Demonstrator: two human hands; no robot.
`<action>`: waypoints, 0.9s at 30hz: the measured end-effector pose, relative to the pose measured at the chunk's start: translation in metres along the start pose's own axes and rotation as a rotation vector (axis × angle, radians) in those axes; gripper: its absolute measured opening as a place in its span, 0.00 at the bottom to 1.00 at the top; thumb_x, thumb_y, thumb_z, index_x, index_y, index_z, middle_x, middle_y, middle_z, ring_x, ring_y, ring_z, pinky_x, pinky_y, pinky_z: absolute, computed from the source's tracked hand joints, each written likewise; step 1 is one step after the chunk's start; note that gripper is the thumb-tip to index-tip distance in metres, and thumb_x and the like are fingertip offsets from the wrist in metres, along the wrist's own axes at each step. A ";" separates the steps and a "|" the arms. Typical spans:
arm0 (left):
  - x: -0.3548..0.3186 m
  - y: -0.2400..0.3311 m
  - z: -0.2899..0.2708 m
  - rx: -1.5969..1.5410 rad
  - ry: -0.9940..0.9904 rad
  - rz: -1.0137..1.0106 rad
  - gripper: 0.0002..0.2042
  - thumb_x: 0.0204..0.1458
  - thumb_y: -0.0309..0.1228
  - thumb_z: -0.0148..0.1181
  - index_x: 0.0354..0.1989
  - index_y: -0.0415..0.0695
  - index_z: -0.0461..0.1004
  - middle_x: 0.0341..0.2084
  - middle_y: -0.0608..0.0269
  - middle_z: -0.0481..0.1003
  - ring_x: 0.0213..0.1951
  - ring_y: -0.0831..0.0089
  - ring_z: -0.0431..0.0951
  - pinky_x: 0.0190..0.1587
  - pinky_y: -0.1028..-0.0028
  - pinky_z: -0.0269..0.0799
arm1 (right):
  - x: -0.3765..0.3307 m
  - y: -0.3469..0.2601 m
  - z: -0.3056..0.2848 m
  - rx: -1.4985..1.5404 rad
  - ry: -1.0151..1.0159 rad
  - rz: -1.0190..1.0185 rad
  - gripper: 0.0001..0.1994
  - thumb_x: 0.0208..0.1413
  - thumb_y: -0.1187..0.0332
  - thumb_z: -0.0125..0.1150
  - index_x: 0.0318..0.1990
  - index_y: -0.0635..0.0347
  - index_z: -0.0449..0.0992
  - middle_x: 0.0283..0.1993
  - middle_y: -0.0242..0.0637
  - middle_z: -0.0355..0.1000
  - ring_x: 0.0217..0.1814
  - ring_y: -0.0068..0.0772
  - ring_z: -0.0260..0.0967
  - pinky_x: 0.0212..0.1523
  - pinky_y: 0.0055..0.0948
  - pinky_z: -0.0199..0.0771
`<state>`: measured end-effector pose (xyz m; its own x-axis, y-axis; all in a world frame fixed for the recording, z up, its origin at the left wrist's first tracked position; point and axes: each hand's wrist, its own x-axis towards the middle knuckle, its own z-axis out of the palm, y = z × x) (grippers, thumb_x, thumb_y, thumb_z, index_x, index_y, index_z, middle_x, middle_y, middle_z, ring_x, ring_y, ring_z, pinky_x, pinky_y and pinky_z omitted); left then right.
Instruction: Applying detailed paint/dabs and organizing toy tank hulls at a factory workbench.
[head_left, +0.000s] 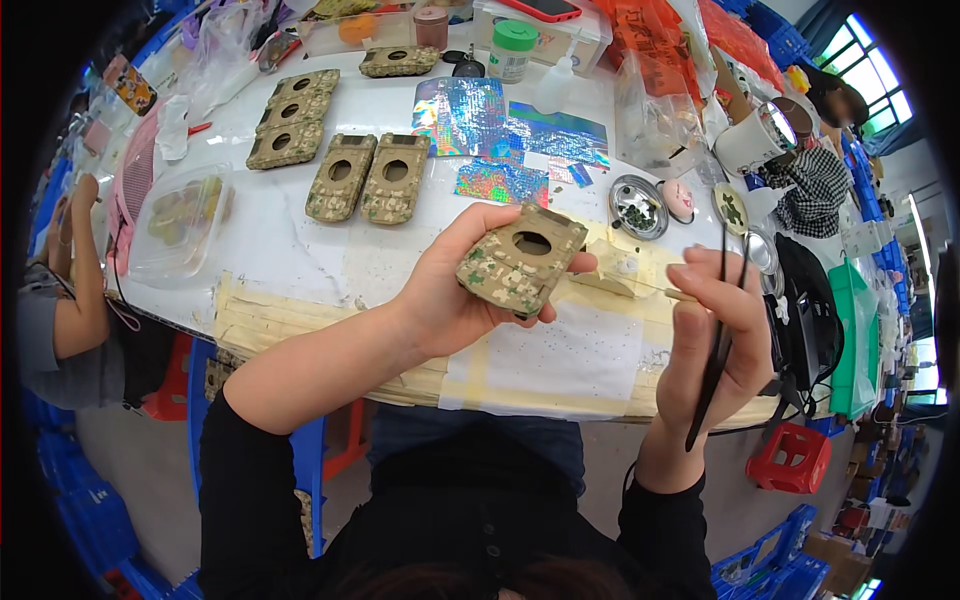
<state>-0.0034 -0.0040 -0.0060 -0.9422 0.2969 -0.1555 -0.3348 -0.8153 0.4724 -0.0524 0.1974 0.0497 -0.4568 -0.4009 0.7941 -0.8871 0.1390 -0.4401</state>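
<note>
My left hand (432, 300) grips a camouflage toy tank hull (515, 285), tilted, with the round hole in its top facing up. To the right, apart from the hull, my right hand (738, 345) has black tweezers (712, 385) lodged among its fingers. Thumb and forefinger of that hand also pinch a thin pale stick (677, 295), whose fine tip points left. Between the hands, a small yellowish block (612, 272) sits on the table. Just beyond it lies a round metal dish (638, 207) with small dark bits in it.
Several more hulls (395, 180) stand at the left and back. Shiny holographic sheets (460, 115), a green-lidded jar (513, 50) and a white squeeze bottle (556, 85) lie beyond. A clear plastic box (180, 225) is at left, near another person's arm (85, 270). A black bag (808, 310) is at right.
</note>
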 end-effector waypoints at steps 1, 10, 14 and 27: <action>0.000 0.000 -0.003 -0.010 -0.066 -0.025 0.23 0.58 0.45 0.36 0.51 0.41 0.67 0.45 0.49 0.74 0.27 0.62 0.78 0.27 0.73 0.73 | 0.001 -0.001 0.007 0.130 -0.020 0.051 0.08 0.48 0.79 0.61 0.37 0.65 0.73 0.33 0.40 0.74 0.38 0.37 0.69 0.44 0.33 0.68; -0.004 -0.001 0.012 -0.003 0.112 -0.051 0.20 0.55 0.47 0.42 0.41 0.43 0.71 0.27 0.59 0.75 0.18 0.61 0.76 0.17 0.72 0.69 | 0.001 -0.001 0.036 0.578 -0.119 0.366 0.02 0.58 0.77 0.53 0.37 0.65 0.70 0.34 0.38 0.73 0.33 0.20 0.63 0.37 0.19 0.63; -0.005 -0.001 0.015 -0.017 0.121 -0.049 0.20 0.55 0.47 0.42 0.41 0.43 0.71 0.26 0.59 0.74 0.18 0.61 0.76 0.17 0.73 0.68 | 0.001 0.002 0.037 0.529 -0.140 0.312 0.02 0.58 0.77 0.54 0.37 0.65 0.69 0.35 0.39 0.73 0.33 0.21 0.63 0.38 0.20 0.63; -0.004 -0.001 0.012 -0.004 0.107 -0.044 0.21 0.55 0.47 0.42 0.42 0.43 0.71 0.26 0.58 0.74 0.19 0.62 0.76 0.17 0.73 0.69 | 0.001 0.002 0.037 0.492 -0.158 0.307 0.02 0.57 0.78 0.54 0.36 0.65 0.69 0.35 0.39 0.73 0.33 0.22 0.64 0.38 0.20 0.64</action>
<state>0.0012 0.0015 0.0048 -0.9226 0.2774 -0.2681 -0.3755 -0.8050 0.4593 -0.0518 0.1635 0.0341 -0.6387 -0.5439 0.5442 -0.5640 -0.1501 -0.8120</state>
